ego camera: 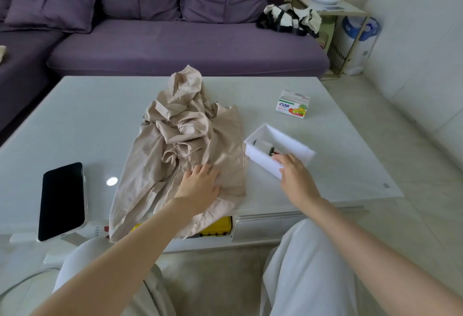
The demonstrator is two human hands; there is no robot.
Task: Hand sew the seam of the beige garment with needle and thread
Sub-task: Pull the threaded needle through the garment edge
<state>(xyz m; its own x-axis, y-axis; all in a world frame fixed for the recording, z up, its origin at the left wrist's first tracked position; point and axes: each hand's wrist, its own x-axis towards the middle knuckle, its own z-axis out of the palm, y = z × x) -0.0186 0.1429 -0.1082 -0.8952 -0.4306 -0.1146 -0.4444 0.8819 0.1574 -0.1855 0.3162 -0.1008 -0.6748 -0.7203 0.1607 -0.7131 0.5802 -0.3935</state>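
The beige garment (pixel 185 140) lies crumpled on the white table (pixel 87 120), its lower part hanging over the near edge. My left hand (pixel 200 185) rests flat on its near part with fingers spread. To the right stands a small white box (pixel 295 145) holding a thread spool (pixel 263 145). My right hand (pixel 295 177) reaches over the box's near wall, fingertips inside beside the spool, thumb along the outer wall. No needle is visible. Whether the fingers hold anything inside the box is hidden.
A black phone (pixel 62 200) lies on a white stand at the table's near left. A small fruit-printed carton (pixel 293 105) stands at the back right. A purple sofa (pixel 175 40) runs behind the table. Something yellow (pixel 220 226) sits under the table edge.
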